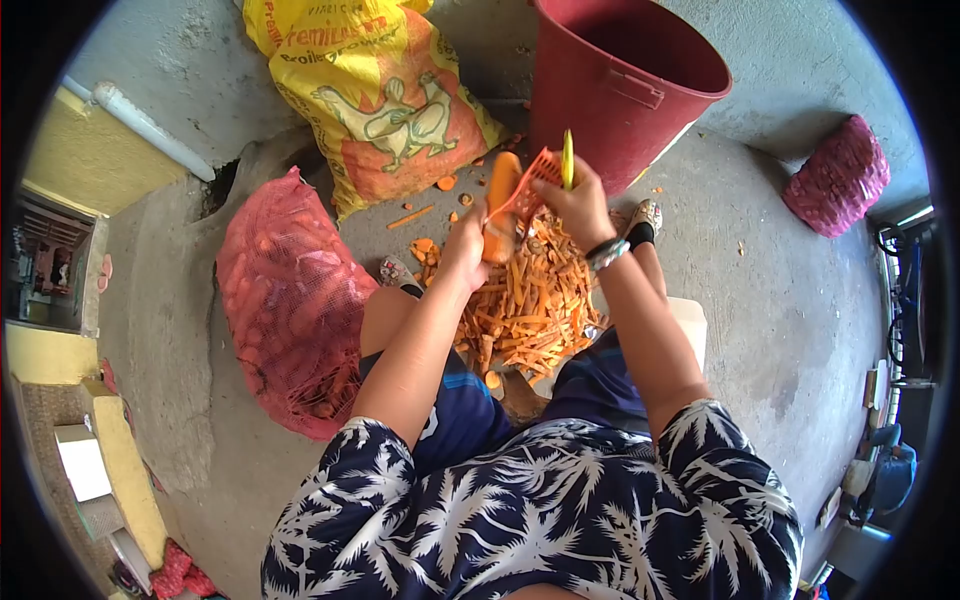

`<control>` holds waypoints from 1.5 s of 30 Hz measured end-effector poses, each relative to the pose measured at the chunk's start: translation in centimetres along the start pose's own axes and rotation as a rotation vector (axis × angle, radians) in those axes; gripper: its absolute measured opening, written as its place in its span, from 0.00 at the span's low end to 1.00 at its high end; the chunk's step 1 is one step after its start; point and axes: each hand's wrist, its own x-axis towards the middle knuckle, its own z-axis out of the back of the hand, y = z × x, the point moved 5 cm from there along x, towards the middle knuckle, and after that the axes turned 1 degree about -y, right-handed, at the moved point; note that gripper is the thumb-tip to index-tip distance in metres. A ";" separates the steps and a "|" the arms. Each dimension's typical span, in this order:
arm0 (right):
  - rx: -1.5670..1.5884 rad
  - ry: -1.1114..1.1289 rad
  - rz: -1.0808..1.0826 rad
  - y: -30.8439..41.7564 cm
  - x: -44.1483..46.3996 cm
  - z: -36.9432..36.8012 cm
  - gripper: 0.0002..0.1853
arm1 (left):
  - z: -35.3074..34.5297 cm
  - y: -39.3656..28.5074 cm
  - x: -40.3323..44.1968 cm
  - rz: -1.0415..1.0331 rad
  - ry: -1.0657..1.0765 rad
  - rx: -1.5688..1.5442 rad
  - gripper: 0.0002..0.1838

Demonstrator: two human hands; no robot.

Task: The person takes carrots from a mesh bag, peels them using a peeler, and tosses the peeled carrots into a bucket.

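Observation:
My left hand point(468, 247) is wrapped round the lower side of a thick orange carrot point(503, 190), which stands nearly upright in the view. Against the carrot's right side is a red slotted plastic piece point(543, 170). My right hand point(582, 208) is closed on something with a yellow-green pointed end point(568, 158); whether it joins the red piece is hidden by my fingers. Below both hands lies a heap of orange carrot strips and pieces point(540, 310), between my legs.
A red mesh sack of carrots point(290, 290) lies on the left. Behind stand a yellow printed sack point(385, 100) and a dark red bin point(600, 110). Another full mesh sack point(840, 178) is at the right wall. Carrot scraps dot the concrete floor point(740, 290).

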 end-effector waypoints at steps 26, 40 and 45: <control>0.031 -0.252 0.038 -1.3 7.4 4.3 0.16 | -0.3 -1.2 -3.7 0.155 0.007 -0.004 0.24; 0.061 -0.091 -0.004 0.2 -3.9 -0.6 0.20 | -0.3 -0.4 -0.6 -0.064 -0.186 -0.165 0.19; -0.050 0.009 0.001 1.1 -3.3 -1.7 0.20 | 0.0 -0.9 -1.5 -0.132 -0.219 -0.159 0.20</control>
